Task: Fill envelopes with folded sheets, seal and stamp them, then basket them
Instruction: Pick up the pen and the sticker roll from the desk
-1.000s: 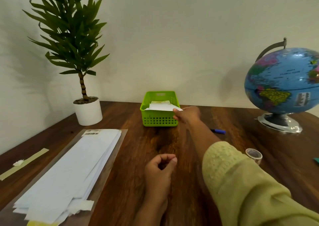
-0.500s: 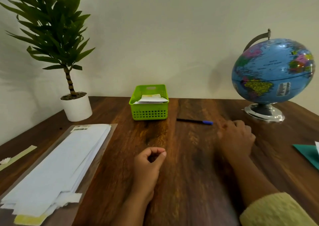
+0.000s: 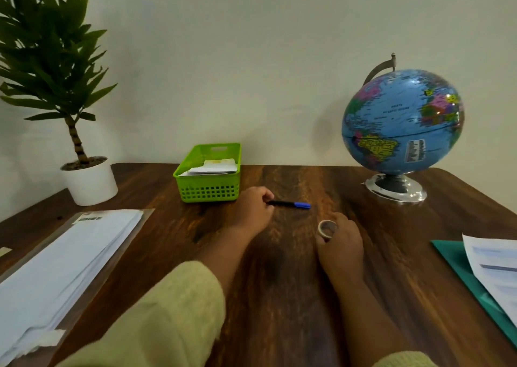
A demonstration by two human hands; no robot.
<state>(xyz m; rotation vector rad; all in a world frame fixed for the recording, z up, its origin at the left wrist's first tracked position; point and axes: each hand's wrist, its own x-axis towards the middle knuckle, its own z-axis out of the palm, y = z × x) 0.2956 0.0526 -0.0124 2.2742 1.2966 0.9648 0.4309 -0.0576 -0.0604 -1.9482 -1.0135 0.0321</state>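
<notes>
1. Broadly, a dark brown wooden table [image 3: 279,296] fills the lower frame, with a pale wall behind.
2. Blue world globe [image 3: 402,123] on a chrome base stands back right, well apart from both hands.
3. Green leafy plant [image 3: 50,58] in a round white pot [image 3: 89,183] stands back left.
4. Long white paper stack [image 3: 70,254] lies on a clear plastic cover [image 3: 138,221] at the left edge. Envelopes or sheets: cannot tell.
5. Flat teal folder [image 3: 453,260] at the right edge, with printed white sheets [image 3: 495,268] lying on it.
6. Lime green plastic basket [image 3: 207,191] sits back centre, near the wall. White envelopes [image 3: 212,168] lie flat inside it, piled to about rim level.
7. Left hand [image 3: 253,212], with a yellow-green knit cuff [image 3: 167,316] behind it, is just right of the basket. Its fingers are curled, with the tips at the bare end of a black marker pen with blue cap [image 3: 291,204]. Pinch or mere touch: cannot tell.
8. Right hand [image 3: 340,245] is near the pen, on the camera side. Thumb and fingers curl round a small clear tape roll [image 3: 326,229], gripping it.
9. Pen lies flat between basket and globe, cap pointing right.
10. Tape roll is tipped on edge, with its hole facing the camera.
</notes>
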